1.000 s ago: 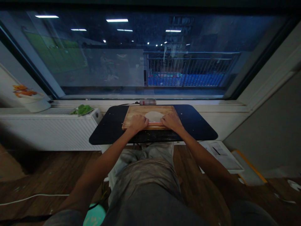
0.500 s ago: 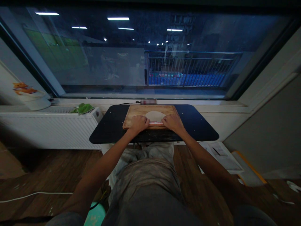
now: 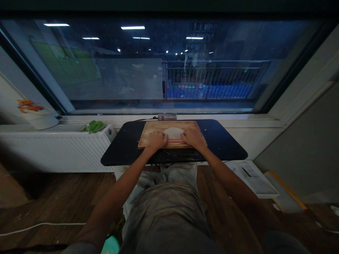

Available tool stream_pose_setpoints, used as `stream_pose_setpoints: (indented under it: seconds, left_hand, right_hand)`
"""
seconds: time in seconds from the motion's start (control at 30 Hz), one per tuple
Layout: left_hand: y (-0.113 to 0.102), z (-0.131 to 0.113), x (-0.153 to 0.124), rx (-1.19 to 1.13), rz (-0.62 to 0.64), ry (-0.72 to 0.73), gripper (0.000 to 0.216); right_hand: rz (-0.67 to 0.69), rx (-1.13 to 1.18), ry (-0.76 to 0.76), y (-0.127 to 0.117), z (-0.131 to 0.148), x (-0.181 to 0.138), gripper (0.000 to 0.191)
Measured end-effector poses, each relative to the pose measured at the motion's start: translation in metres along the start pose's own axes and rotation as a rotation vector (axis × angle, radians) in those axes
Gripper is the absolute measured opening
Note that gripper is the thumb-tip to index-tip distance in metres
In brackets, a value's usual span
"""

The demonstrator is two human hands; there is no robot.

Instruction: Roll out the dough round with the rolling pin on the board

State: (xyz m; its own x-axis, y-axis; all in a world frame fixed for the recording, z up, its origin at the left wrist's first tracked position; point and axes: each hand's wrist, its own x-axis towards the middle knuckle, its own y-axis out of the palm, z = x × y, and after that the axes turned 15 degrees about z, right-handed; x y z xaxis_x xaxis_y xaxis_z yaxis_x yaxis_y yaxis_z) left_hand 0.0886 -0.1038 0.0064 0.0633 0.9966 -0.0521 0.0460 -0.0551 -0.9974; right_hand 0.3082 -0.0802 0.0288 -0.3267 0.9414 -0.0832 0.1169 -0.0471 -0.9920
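A pale, flat round of dough [image 3: 173, 132] lies on a wooden cutting board [image 3: 150, 125], which rests on a small black table [image 3: 222, 141]. Across the near edge of the dough runs a slim rolling pin [image 3: 175, 140] with red and white marking. My left hand [image 3: 158, 139] is closed around its left end, knuckles up. Its right end is in my right hand [image 3: 193, 137], also closed. Both ends of the pin are hidden under my fingers.
Behind the table is a window sill with a small blurred box [image 3: 167, 117]. A white radiator [image 3: 58, 150] stands at left, carrying a green cloth-like item [image 3: 94, 126] and a white pot [image 3: 41, 118]. A white tray-like box [image 3: 254, 178] sits low at right.
The rolling pin has turned: printed white marking showed before, a reddish stripe shows now. Both hands still grip it in nearly the same place. The camera view has tilted slightly upward.
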Motion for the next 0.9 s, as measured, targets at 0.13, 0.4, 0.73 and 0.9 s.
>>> stream_pose_setpoints:
  seconds: [0.13, 0.4, 0.73, 0.9]
  left_hand:
    - [-0.001, 0.002, 0.01, -0.015, 0.009, -0.021, 0.058]
    - [-0.003, 0.009, 0.026, -0.008, 0.022, -0.013, 0.058]
    - [-0.005, 0.011, 0.034, -0.051, 0.044, -0.009, 0.057]
    - [-0.004, 0.009, 0.029, -0.034, 0.063, -0.006, 0.06]
  right_hand:
    - [0.016, 0.01, -0.008, -0.004, -0.005, 0.015, 0.052]
    - [-0.028, 0.055, -0.005, -0.013, -0.01, 0.038, 0.05]
    - [-0.039, 0.09, 0.028, -0.014, -0.013, 0.045, 0.051]
    - [-0.025, 0.121, 0.0, -0.003, -0.015, 0.049, 0.048]
